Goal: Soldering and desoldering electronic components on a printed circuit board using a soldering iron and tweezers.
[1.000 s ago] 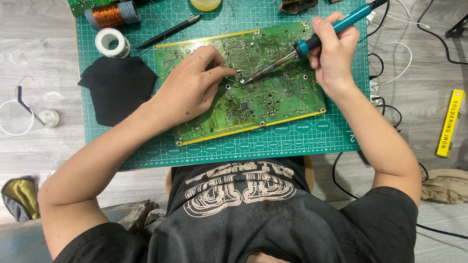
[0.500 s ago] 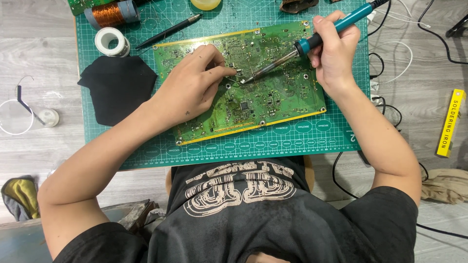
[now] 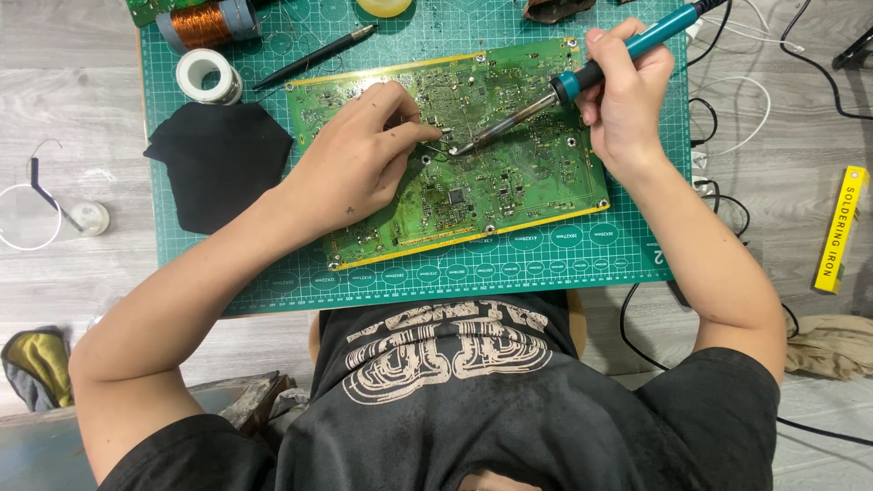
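A large green circuit board (image 3: 509, 182) lies tilted on a green cutting mat (image 3: 509, 268). My right hand (image 3: 627, 100) grips a soldering iron (image 3: 591, 71) with a teal handle, its metal tip touching the board near the centre. My left hand (image 3: 359, 164) rests on the board's left half, fingers pinched on a thin solder wire (image 3: 438, 147) that meets the iron's tip.
On the mat's far edge sit a copper wire spool (image 3: 205, 23), a white solder roll (image 3: 209, 75) and a black pen (image 3: 314, 56). A black cloth (image 3: 218, 164) overlaps the mat's left side. A yellow box (image 3: 841, 227) and cables (image 3: 727, 205) lie at right.
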